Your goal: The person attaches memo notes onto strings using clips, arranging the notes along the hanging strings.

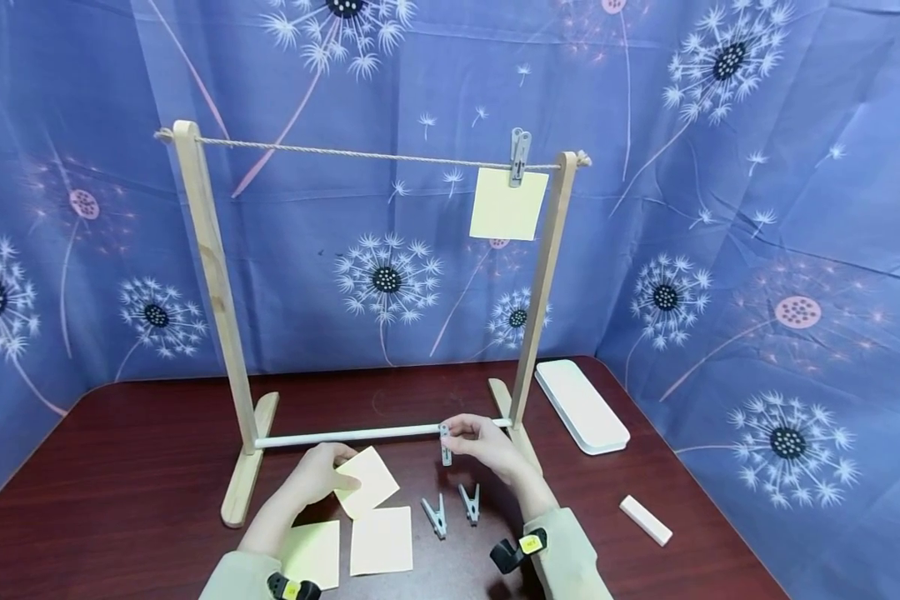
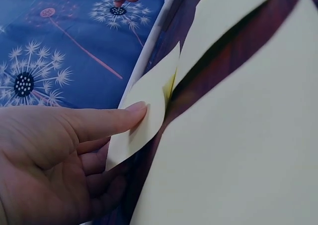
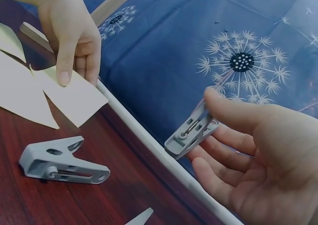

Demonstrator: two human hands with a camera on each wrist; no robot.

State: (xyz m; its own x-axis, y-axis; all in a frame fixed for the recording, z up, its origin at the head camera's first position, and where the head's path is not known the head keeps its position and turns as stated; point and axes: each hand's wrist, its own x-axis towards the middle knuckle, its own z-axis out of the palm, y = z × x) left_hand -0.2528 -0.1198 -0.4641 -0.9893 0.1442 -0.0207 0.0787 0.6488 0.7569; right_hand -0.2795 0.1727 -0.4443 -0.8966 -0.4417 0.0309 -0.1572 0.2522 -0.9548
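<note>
Between thumb and fingers, my left hand [image 1: 311, 479] pinches a square pale yellow paper [image 1: 373, 482]; in the left wrist view this paper [image 2: 149, 93] bends slightly under the thumb. My right hand [image 1: 489, 447] holds a grey clothespin [image 1: 446, 450] above the table, near the stand's white bar. The right wrist view shows that clothespin [image 3: 191, 130] gripped by its end between thumb and fingers. Two more grey clothespins, one [image 1: 436, 517] left and one [image 1: 470, 505] right, lie between the hands. Two yellow papers, one [image 1: 381, 543] and another [image 1: 317, 554] partly behind my left arm, lie nearer me.
A wooden stand [image 1: 221, 292] carries a rope [image 1: 345, 152] across its top. At the rope's right end, a clothespin [image 1: 520, 158] holds a yellow paper [image 1: 506, 212]. A white case [image 1: 582, 407] and a small white block [image 1: 646, 521] lie on the right.
</note>
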